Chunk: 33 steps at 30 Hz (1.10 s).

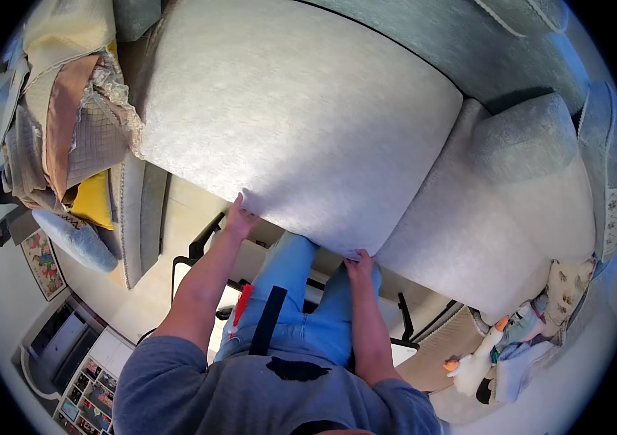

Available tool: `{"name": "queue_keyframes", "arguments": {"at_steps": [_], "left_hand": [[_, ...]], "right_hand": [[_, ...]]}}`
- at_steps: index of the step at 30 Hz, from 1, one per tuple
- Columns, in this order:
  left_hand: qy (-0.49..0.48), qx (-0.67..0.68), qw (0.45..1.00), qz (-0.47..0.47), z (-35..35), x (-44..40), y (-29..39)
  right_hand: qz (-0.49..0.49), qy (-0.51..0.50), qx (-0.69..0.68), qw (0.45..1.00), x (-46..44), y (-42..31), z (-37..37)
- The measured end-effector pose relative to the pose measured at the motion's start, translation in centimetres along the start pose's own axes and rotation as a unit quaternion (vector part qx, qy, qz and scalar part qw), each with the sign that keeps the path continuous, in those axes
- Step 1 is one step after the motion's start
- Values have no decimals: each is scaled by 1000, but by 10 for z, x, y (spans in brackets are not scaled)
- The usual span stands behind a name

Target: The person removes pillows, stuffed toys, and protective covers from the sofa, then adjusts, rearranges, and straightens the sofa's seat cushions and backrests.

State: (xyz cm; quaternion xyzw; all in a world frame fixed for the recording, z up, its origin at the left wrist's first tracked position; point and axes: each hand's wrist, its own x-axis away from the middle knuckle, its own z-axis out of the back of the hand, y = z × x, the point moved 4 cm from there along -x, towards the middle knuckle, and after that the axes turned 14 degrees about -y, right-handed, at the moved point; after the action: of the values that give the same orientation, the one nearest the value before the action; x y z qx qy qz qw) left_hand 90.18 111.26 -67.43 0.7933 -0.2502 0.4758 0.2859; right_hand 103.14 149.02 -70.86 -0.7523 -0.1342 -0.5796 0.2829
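A large pale grey sofa cushion spreads out in front of me, its near edge over my thighs. My left hand is closed on that edge, with the thumb on top and the other fingers partly hidden underneath. Farther right along the same edge, my right hand grips near the cushion's corner, its fingers partly out of sight. Beside this cushion on the right lies another grey seat cushion.
On the left are heaped pillows and covers with a yellow pillow. A grey backrest runs along the far side. Plush toys lie at lower right. Black-framed furniture stands around my legs.
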Motion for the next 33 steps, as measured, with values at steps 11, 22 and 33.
{"name": "queue_keyframes", "arguments": {"at_steps": [11, 22, 33], "left_hand": [[5, -78, 997, 25, -18, -17, -2], [-65, -441, 894, 41, -82, 61, 9], [-25, -648, 748, -144, -80, 228, 42]], "right_hand": [[18, -17, -45, 999, 4, -23, -41], [-6, -55, 307, 950, 24, -68, -24], [107, -243, 627, 732, 114, -132, -91]]}}
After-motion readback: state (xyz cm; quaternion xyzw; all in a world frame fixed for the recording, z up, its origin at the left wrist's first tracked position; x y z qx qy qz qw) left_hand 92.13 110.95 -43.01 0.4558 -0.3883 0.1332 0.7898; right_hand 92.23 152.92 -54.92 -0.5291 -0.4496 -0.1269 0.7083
